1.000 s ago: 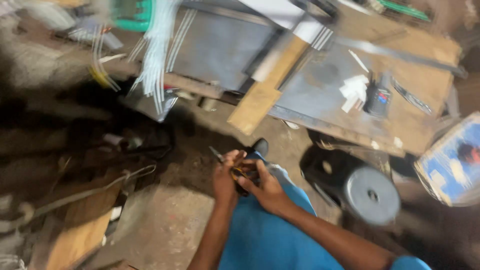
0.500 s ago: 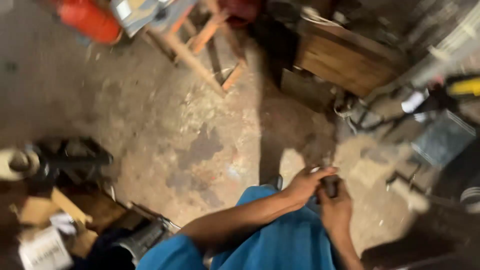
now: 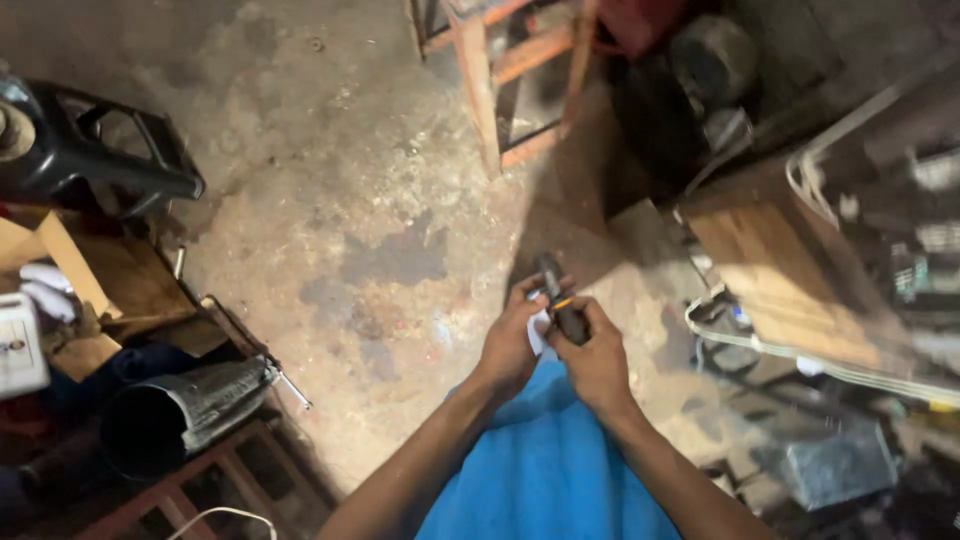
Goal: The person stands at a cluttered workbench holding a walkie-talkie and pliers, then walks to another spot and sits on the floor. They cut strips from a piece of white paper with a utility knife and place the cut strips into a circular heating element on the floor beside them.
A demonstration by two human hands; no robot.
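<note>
**A:** Looking down through the head view, I see both hands meeting over the blue-clad lap [image 3: 545, 470]; the left hand [image 3: 510, 345] cups a small pale scrap [image 3: 538, 330] from below, and the right hand [image 3: 595, 360] is wrapped around a dark stick-shaped tool [image 3: 560, 300] with a thin orange band, its tip pointing up and away over the concrete floor [image 3: 330, 170].

**B:** How far along would you put the work?

**A:** I judge it mid-way at best; the tool is gripped and set against the pale scrap, both hands are closed on their pieces, and nothing finished lies nearby; what the tool does to the scrap I cannot tell, the contact being too small to read.

**B:** Any packages or labels?

**A:** At the far left edge stands a white box-like container [image 3: 20, 345] with a small dark and red mark on its face; beside it lies a tan cardboard piece [image 3: 60, 265]; lower left, a dark pipe [image 3: 175, 410] lies on its side; at the right, a wooden board [image 3: 790, 270] and, lower down, a grey metal box [image 3: 835, 465]; I see no signs.
</note>
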